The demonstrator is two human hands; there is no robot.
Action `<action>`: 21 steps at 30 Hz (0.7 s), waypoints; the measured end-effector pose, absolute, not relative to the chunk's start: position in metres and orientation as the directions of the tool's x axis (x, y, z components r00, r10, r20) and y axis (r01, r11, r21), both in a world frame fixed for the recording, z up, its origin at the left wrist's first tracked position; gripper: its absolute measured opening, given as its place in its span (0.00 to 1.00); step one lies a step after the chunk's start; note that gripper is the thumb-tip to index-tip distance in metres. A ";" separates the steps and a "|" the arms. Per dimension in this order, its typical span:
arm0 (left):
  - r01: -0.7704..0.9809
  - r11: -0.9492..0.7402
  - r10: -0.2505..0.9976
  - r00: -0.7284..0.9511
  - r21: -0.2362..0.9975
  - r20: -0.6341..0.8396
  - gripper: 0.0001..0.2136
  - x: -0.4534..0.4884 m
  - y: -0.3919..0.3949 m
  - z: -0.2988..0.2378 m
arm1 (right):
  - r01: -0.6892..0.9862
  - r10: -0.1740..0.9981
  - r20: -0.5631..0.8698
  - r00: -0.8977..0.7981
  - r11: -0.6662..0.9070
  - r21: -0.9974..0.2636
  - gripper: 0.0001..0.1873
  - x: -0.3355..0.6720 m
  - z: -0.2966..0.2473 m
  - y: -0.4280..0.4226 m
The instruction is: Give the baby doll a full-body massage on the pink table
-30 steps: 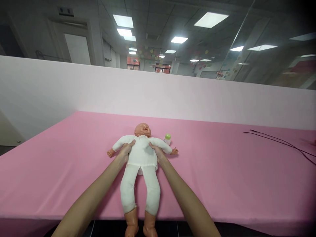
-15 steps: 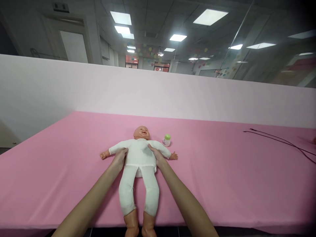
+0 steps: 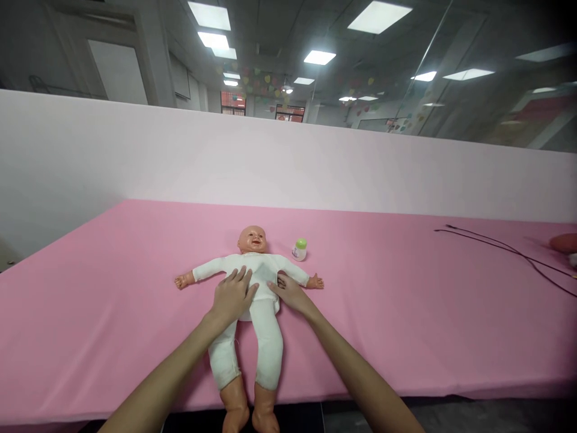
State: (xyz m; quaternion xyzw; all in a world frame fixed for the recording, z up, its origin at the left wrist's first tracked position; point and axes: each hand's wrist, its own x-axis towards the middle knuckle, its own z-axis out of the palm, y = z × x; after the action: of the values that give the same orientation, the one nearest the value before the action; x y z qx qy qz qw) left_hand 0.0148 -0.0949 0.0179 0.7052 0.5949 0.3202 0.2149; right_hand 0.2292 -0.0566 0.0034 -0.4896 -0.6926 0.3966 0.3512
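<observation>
A baby doll (image 3: 265, 325) in a white cloth top and trousers lies on its back on the pink-covered table, head away from me and arms spread. My left hand (image 3: 232, 296) rests palm down across its belly, fingers stretched out and slightly apart. At the doll's torso side on the right, my right hand (image 3: 291, 293) has its fingers bent round the edge of the white top (image 3: 261, 270), thumb on the front. A greyish patch shows on the chest. Just beyond the doll's arm stands a small jar (image 3: 299, 249) with a green lid.
Thin black cables (image 3: 500, 243) lie on the pink sheet (image 3: 383, 300) to the right. An orange-brown object (image 3: 563, 243) is partly cut off at the right edge. A white padded wall (image 3: 288, 162) rises behind the table, with glass above it. The doll's feet reach past the near edge.
My left hand has moved from the doll's side onto its belly and spread flat. My right hand has slid slightly down, its fingers now bent at the top's side. The view has shifted slightly.
</observation>
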 end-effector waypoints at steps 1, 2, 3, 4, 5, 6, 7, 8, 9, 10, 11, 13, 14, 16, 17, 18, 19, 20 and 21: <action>0.732 -0.191 0.980 0.100 0.654 0.175 0.15 0.015 -0.095 0.024 | 0.443 0.951 0.096 -0.292 0.224 -0.868 0.15 0.236 0.007 -0.056; 0.756 -0.179 0.982 0.102 0.629 0.156 0.12 0.016 -0.094 0.031 | 0.483 0.953 0.101 -0.285 0.234 -0.844 0.16 0.243 0.012 -0.053; 0.765 -0.172 0.983 0.097 0.621 0.153 0.10 0.019 -0.092 0.039 | 0.517 0.962 0.112 -0.250 0.230 -0.825 0.16 0.251 0.018 -0.048; 0.748 -0.181 0.981 0.092 0.639 0.170 0.09 0.024 -0.089 0.047 | 0.544 0.972 0.137 -0.191 0.221 -0.809 0.17 0.259 0.025 -0.041; 0.695 -0.208 0.975 0.094 0.688 0.200 0.08 0.031 -0.083 0.054 | 0.571 0.976 0.177 -0.124 0.216 -0.792 0.17 0.267 0.031 -0.033; 0.593 -0.240 0.970 0.107 0.769 0.220 0.09 0.042 -0.075 0.062 | 0.603 0.971 0.233 -0.060 0.221 -0.766 0.18 0.274 0.037 -0.023; 0.426 -0.240 0.971 0.117 0.872 0.210 0.10 0.055 -0.065 0.068 | 0.639 0.955 0.297 -0.006 0.233 -0.733 0.19 0.281 0.042 -0.012; 0.218 -0.206 0.974 0.143 0.954 0.177 0.11 0.070 -0.053 0.073 | 0.674 0.933 0.359 0.032 0.245 -0.697 0.19 0.287 0.045 -0.002; -0.015 -0.079 0.979 0.185 0.997 0.081 0.12 0.085 -0.038 0.077 | 0.706 0.911 0.409 0.052 0.256 -0.660 0.21 0.292 0.046 0.008; -0.253 0.118 0.979 0.192 0.960 -0.069 0.14 0.101 -0.023 0.079 | 0.731 0.896 0.441 0.051 0.268 -0.628 0.23 0.296 0.045 0.016; -0.310 0.197 0.968 0.210 0.930 -0.135 0.18 0.115 -0.008 0.079 | 0.745 0.892 0.452 0.034 0.279 -0.606 0.25 0.299 0.043 0.023; -0.371 0.309 0.944 0.233 0.876 -0.235 0.25 0.139 0.020 0.075 | 0.751 0.898 0.440 -0.028 0.309 -0.584 0.28 0.304 0.035 0.034; -0.375 0.336 0.935 0.242 0.864 -0.259 0.28 0.147 0.031 0.071 | 0.753 0.899 0.432 -0.067 0.330 -0.570 0.28 0.307 0.031 0.037; -0.405 0.380 0.919 0.268 0.832 -0.289 0.32 0.156 0.046 0.062 | 0.754 0.900 0.414 -0.137 0.366 -0.545 0.29 0.312 0.024 0.042; -0.419 0.392 0.913 0.283 0.819 -0.292 0.33 0.157 0.050 0.057 | 0.754 0.899 0.404 -0.169 0.382 -0.534 0.29 0.313 0.022 0.043; -0.432 0.397 0.910 0.297 0.810 -0.288 0.34 0.157 0.051 0.053 | 0.752 0.896 0.397 -0.198 0.398 -0.525 0.30 0.313 0.021 0.042; -0.446 0.395 0.911 0.306 0.804 -0.278 0.34 0.156 0.052 0.051 | 0.746 0.893 0.394 -0.218 0.412 -0.523 0.31 0.311 0.021 0.040; -0.460 0.384 0.915 0.308 0.801 -0.262 0.34 0.155 0.051 0.049 | 0.734 0.890 0.396 -0.225 0.422 -0.531 0.33 0.306 0.022 0.036; -0.474 0.366 0.921 0.306 0.801 -0.240 0.33 0.153 0.049 0.049 | 0.711 0.889 0.401 -0.221 0.428 -0.557 0.35 0.298 0.023 0.030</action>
State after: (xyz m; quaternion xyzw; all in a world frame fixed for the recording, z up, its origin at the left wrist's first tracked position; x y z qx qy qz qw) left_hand 0.1530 0.0487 0.0492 0.3128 0.3576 0.4680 0.7452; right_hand 0.2979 0.0296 0.0234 -0.5191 -0.7707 0.1282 0.3465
